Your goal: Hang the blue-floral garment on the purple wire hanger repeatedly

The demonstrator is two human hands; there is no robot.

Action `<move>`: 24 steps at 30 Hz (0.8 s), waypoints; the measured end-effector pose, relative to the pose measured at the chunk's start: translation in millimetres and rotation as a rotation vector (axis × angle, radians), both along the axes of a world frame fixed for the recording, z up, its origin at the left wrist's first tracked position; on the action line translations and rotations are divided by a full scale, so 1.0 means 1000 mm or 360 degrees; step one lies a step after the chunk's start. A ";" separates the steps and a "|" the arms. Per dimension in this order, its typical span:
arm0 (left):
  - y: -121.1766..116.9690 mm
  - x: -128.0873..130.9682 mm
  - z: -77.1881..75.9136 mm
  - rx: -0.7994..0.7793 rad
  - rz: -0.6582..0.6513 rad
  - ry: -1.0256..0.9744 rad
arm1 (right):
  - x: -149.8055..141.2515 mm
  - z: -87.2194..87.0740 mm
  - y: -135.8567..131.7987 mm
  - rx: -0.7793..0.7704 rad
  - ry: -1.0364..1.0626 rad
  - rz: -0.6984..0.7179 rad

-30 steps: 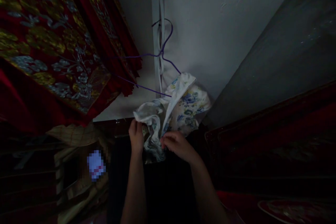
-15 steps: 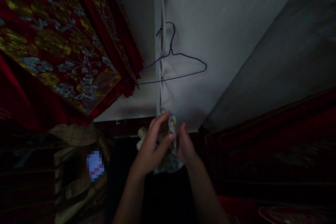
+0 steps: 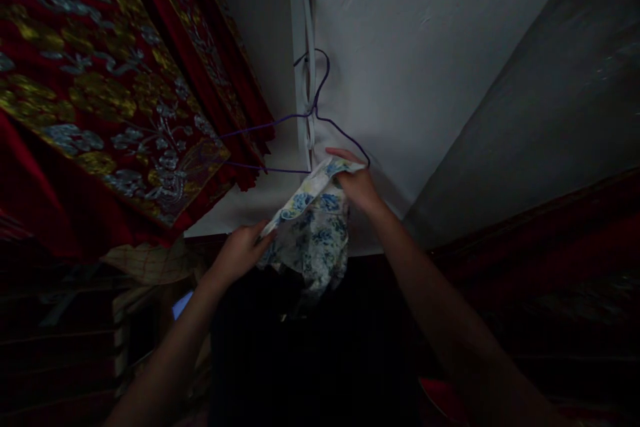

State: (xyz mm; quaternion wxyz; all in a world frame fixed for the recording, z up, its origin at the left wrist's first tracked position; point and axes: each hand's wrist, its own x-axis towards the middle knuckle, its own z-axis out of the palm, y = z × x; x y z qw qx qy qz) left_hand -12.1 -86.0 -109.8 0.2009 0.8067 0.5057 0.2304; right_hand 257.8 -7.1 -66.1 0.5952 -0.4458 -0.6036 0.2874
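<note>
A white cloth with blue flowers (image 3: 313,227) is stretched between my two hands in front of the wall. My left hand (image 3: 240,255) grips its lower left edge, fingers closed. Up at the right end of a purple wire hanger (image 3: 280,121), my right hand (image 3: 353,177) pinches the cloth's upper corner. The hanger hangs from a white cord (image 3: 306,47) on the white wall, tilted to the left. The rest of the cloth droops below my hands.
Red curtains with gold and silver flowers (image 3: 105,93) hang at the left. A dark wall panel (image 3: 550,93) runs down the right. Dark wooden furniture (image 3: 540,267) lies below, with pale cloth (image 3: 145,260) piled at the lower left.
The cloth was bunched between both hands low down. Now my hands have spread apart, the right one rising to the hanger with a corner. The hanger has swung leftward.
</note>
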 end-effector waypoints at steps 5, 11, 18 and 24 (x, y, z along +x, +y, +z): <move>-0.006 -0.014 0.013 0.0097 0.0008 0.0110 | -0.007 -0.033 0.028 -0.0265 -0.0064 -0.0038; -0.011 -0.027 0.002 -0.0269 -0.0026 0.0721 | 0.057 -0.025 -0.004 -0.0226 -0.0228 -0.0300; 0.015 -0.013 0.044 0.0413 0.0244 0.0520 | 0.091 0.000 -0.034 0.0026 -0.0471 -0.0621; 0.040 -0.007 0.100 0.0916 -0.0158 -0.0206 | 0.080 -0.001 -0.044 -0.0002 -0.0436 -0.0531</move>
